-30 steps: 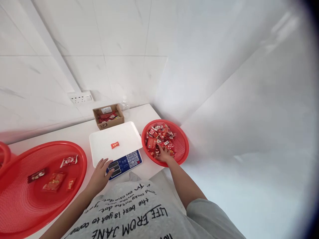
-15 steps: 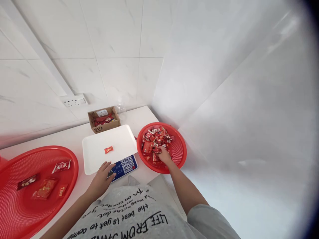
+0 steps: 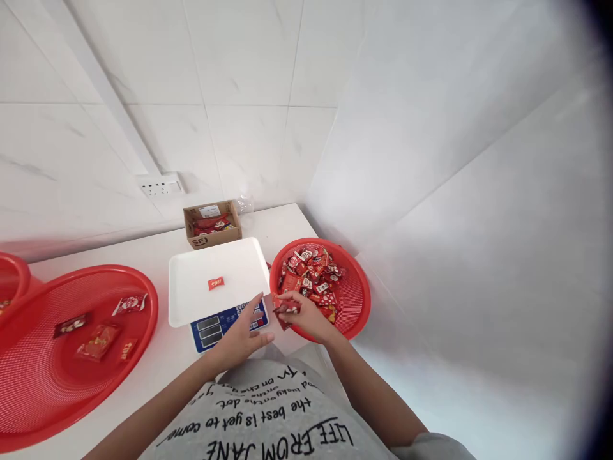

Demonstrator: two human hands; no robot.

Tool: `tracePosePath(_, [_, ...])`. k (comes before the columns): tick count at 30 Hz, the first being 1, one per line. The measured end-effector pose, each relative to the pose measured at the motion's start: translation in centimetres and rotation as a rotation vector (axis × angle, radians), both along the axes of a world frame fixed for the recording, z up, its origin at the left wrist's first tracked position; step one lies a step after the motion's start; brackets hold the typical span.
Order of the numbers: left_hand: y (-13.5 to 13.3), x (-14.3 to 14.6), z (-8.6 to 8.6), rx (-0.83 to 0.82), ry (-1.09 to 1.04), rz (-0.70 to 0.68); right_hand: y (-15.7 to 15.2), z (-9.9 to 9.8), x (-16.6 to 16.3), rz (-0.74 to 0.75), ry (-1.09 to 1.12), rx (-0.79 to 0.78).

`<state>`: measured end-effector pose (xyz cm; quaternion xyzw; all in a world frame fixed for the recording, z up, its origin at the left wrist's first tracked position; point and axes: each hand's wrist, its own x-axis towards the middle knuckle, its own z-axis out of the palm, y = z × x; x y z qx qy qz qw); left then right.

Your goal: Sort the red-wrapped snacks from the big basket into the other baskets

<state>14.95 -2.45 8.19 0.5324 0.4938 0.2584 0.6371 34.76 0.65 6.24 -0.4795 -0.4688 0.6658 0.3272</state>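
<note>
The right hand pinched at least one red packet at the near-left rim of a red basket heaped with wrapped pieces. Apart from it, to its left, the left hand had thumb and fingers parted over the blue panel of a scale; beyond that hand a small red sachet lay on the scale, with a larger basket farther left.
</note>
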Motion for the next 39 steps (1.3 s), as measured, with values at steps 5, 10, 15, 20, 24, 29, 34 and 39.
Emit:
tracePosePath(5, [-0.3, -0.4, 0.2, -0.116, -0.174, 0.088, -2.8, 1.7, -5.2, 0.173, -0.112, 0.148])
tracePosePath(10, [-1.4, -4.0, -0.2, -0.309, -0.284, 0.250, -3.7, 1.8, -9.0, 0.244, 0.031, -0.048])
tracePosePath(15, [-2.5, -9.2, -0.8, -0.412, -0.330, 0.557, -3.2, -0.5, -11.6, 0.176, 0.073, -0.253])
tracePosePath(20, [-3.5, -13.9, -2.3, -0.433, -0.258, 0.659, -1.6, -2.1, -12.9, -0.161, 0.049, -0.291])
tracePosePath(24, [-4.6, -15.2, -3.3, -0.404, -0.201, 0.617, -0.3, -1.2, -13.0, -0.281, 0.199, -0.189])
tracePosePath(29, [-5.7, -14.6, -3.9, -0.366, -0.077, 0.429, -2.2, -0.4, -14.1, -0.128, -0.001, -0.212])
tracePosePath(34, [-5.7, -13.4, -4.0, -0.074, -0.008, 0.124, -6.7, 0.0, -17.0, 0.261, -0.217, 0.118])
tracePosePath(39, [-5.4, -12.5, -4.0, -0.002, -0.004, -0.034, -8.3, -0.4, -17.6, 0.182, -0.401, 0.167])
